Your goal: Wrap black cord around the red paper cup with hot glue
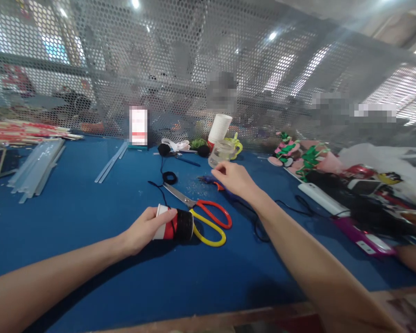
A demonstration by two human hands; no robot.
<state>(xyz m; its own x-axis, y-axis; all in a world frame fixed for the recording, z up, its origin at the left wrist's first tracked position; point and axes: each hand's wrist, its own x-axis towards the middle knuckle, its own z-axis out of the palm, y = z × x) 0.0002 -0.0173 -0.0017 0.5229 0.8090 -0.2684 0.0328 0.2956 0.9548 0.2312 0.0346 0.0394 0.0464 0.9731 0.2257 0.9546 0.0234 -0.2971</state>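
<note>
My left hand (149,229) grips a paper cup (165,223) lying sideways, its white and red wall partly wound with black yarn (185,225). A strand runs from the cup toward a black yarn ball (164,149) further back. Scissors (194,203) with one red and one yellow handle lie open just beyond the cup. My right hand (235,179) hovers with its fingers drawn together beside a clear plastic cup (219,155); whatever they hold is hidden. Partly beneath that hand lies a blue tool with an orange trigger (218,186), resembling a glue gun.
Translucent glue sticks (38,166) lie at left, below red-and-white sticks (27,132). A lit phone (138,126) and stacked white cups (221,126) stand near the perforated metal screen (180,78). At right are artificial flowers (310,159) and a purple-and-white power strip (364,238).
</note>
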